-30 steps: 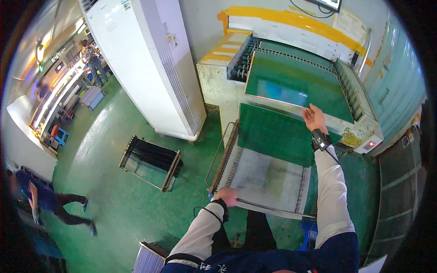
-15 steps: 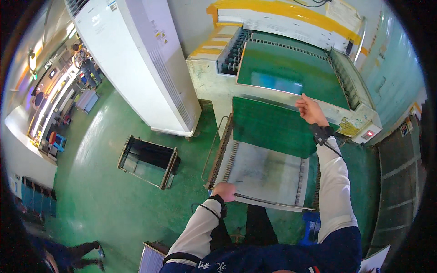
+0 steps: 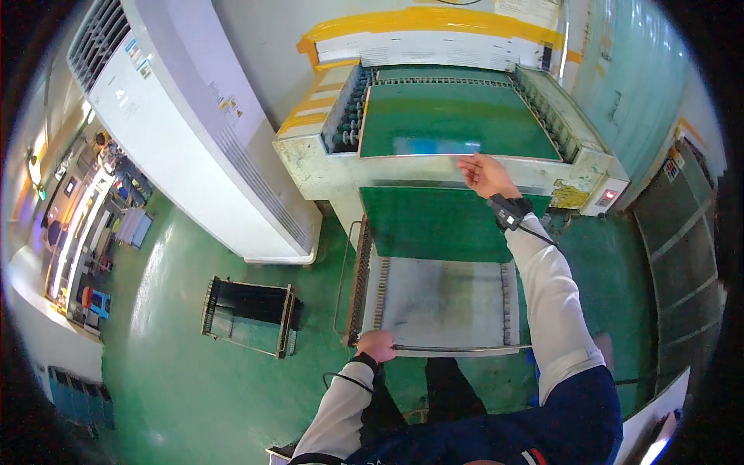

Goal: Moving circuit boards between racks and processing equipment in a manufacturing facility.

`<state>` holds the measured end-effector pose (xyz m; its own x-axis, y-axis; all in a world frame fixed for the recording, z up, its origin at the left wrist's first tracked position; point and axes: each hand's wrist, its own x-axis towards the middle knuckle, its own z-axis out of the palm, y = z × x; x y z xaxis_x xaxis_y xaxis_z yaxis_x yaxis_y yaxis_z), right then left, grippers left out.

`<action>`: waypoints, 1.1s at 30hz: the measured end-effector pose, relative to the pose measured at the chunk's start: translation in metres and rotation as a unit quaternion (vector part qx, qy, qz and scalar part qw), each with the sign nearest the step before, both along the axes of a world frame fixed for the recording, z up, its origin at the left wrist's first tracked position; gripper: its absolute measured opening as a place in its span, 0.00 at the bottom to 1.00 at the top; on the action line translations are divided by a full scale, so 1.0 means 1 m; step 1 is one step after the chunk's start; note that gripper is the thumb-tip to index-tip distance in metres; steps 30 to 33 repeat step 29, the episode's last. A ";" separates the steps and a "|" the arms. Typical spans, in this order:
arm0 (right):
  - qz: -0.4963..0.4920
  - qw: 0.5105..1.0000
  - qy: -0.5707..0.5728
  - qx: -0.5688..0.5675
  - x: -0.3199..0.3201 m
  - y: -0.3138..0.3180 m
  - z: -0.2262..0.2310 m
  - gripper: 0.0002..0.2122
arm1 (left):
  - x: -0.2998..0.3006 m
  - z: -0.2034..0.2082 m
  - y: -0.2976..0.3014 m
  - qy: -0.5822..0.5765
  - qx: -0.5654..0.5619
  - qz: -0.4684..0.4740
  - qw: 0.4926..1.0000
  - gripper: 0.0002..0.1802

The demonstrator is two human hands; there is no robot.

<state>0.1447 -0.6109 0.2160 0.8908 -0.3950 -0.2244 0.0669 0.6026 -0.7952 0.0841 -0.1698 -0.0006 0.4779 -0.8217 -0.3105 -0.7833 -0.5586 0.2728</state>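
Observation:
My left hand (image 3: 377,346) is closed round the left end of a metal rod (image 3: 457,349) along the near side of a rack (image 3: 361,283) with toothed sides. A green panel (image 3: 434,225) stands at the rack's far end, above a pale grey panel or base (image 3: 442,298). Beyond it, another green panel (image 3: 457,116) lies on the rollers of a conveyor machine (image 3: 345,159). My right hand (image 3: 488,177) is raised at this panel's near edge, fingers loosely bent and apart. Whether the fingertips touch the edge is hard to tell.
A tall white air conditioner (image 3: 209,147) stands left of the machine. On the green floor to the left sits a smaller rack (image 3: 252,314) holding dark panels. Dark framed panels (image 3: 682,240) lean at the right. A person (image 3: 124,170) stands at a far-left bench.
The whole view has shifted and turned a little. My left hand stays on the rod, and my right hand stays near the edge of the panel on the conveyor.

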 end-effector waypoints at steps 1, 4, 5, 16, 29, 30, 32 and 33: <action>0.005 1.000 0.001 -0.019 0.001 0.003 0.000 0.13 | 0.001 0.000 0.001 -0.001 0.000 -0.003 1.000 0.15; -0.039 0.986 0.049 -0.157 0.001 0.004 -0.004 0.16 | 0.000 0.002 -0.002 -0.002 -0.002 -0.014 1.000 0.15; -0.069 0.941 0.068 -0.325 0.004 0.010 -0.001 0.16 | 0.000 0.004 0.000 -0.004 -0.002 -0.012 1.000 0.15; 0.020 0.491 0.240 -0.837 -0.022 0.018 -0.043 0.15 | -0.003 0.017 -0.011 0.012 0.011 -0.012 1.000 0.17; 0.012 0.496 0.276 -0.823 -0.009 0.028 -0.044 0.08 | 0.000 0.001 -0.004 -0.019 0.008 -0.050 0.999 0.18; 0.012 0.496 0.276 -0.823 -0.009 0.028 -0.044 0.08 | 0.000 0.001 -0.004 -0.019 0.008 -0.050 0.999 0.18; 0.012 0.496 0.276 -0.823 -0.009 0.028 -0.044 0.08 | 0.000 0.001 -0.004 -0.019 0.008 -0.050 0.999 0.18; 0.012 0.496 0.276 -0.823 -0.009 0.028 -0.044 0.08 | 0.000 0.001 -0.004 -0.019 0.008 -0.050 0.999 0.18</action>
